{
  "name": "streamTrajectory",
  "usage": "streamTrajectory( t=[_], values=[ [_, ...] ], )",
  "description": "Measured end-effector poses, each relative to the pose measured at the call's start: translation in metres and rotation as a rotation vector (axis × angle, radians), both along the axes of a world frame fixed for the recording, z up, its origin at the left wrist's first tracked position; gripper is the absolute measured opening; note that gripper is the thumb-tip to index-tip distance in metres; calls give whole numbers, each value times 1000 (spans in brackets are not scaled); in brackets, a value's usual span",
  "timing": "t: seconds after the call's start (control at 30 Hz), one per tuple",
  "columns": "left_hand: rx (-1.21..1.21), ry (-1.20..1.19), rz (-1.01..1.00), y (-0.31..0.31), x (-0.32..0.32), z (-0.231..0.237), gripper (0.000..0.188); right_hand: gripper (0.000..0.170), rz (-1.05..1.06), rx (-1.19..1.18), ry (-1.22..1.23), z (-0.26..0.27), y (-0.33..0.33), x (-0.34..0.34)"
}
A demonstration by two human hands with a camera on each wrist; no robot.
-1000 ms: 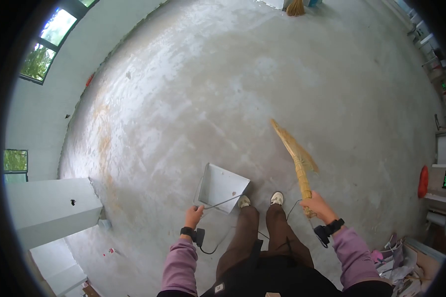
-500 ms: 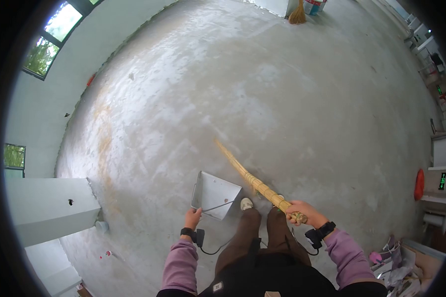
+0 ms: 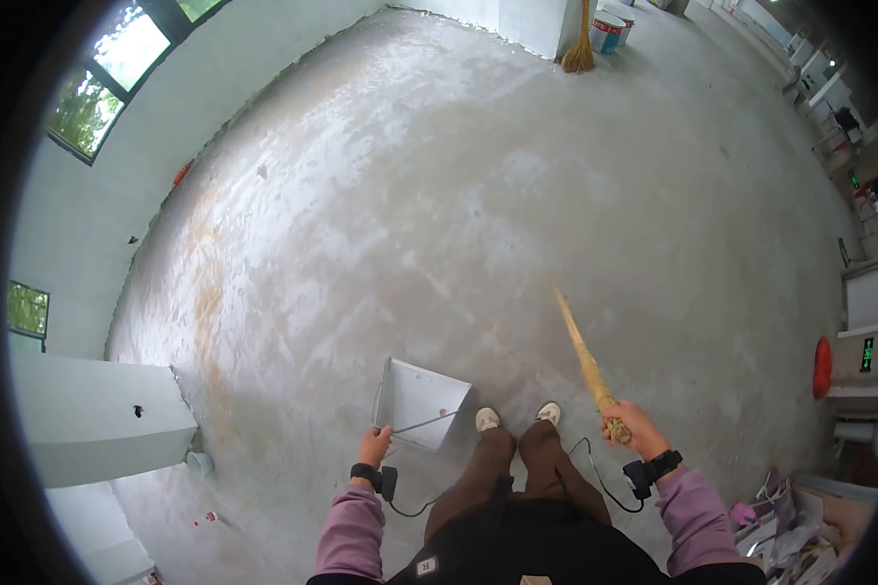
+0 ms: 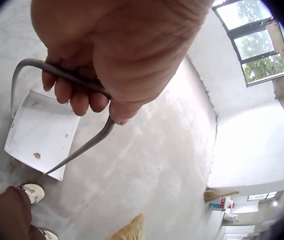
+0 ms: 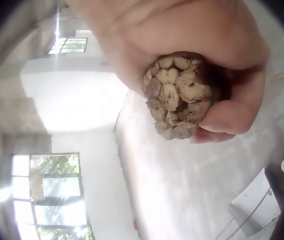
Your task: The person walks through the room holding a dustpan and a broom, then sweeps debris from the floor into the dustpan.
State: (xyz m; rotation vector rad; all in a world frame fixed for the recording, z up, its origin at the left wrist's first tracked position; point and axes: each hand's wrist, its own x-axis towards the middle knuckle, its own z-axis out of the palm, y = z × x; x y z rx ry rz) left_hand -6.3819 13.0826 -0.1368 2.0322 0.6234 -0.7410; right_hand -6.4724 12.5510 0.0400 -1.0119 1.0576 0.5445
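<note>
A white dustpan hangs or stands just left of the shoes; whether it touches the floor I cannot tell. Its bent metal handle is gripped by my left hand, fingers curled round the bar. A small brown piece lies in the pan. My right hand grips the butt of a straw broom, whose head points forward over the floor. In the right wrist view the bundled stalk ends show inside the curled right hand.
Far ahead, another broom leans at a pillar beside paint buckets. A white block juts out at the left. Bags and clutter lie at the lower right. Two shoes are on the concrete floor.
The broom first swung left toward the dustpan, then back right with my right hand. The dustpan and my left hand have shifted slightly left and toward me in the head view.
</note>
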Motion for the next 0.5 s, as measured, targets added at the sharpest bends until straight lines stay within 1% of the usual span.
streamTrajectory(
  t=[0.1,0.17,0.2,0.27,0.4,0.5],
  values=[
    [24,-21,-17,-2,-1,6,37,17,9,-31,11,-9,-1,-5],
    [12,-29,3,-8,-4,7,36,17,21,28,53,-31,-2,-9],
    [5,-33,13,-11,-4,9,36,17,26,56,75,-31,0,-8],
    [3,-27,7,-14,-4,9,36,19,112,71,54,-32,11,-8],
    [13,-10,0,-24,0,21,37,24,286,120,5,-9,42,12],
    [42,-18,-24,-23,2,28,37,29,334,266,-29,5,41,19]
  ],
)
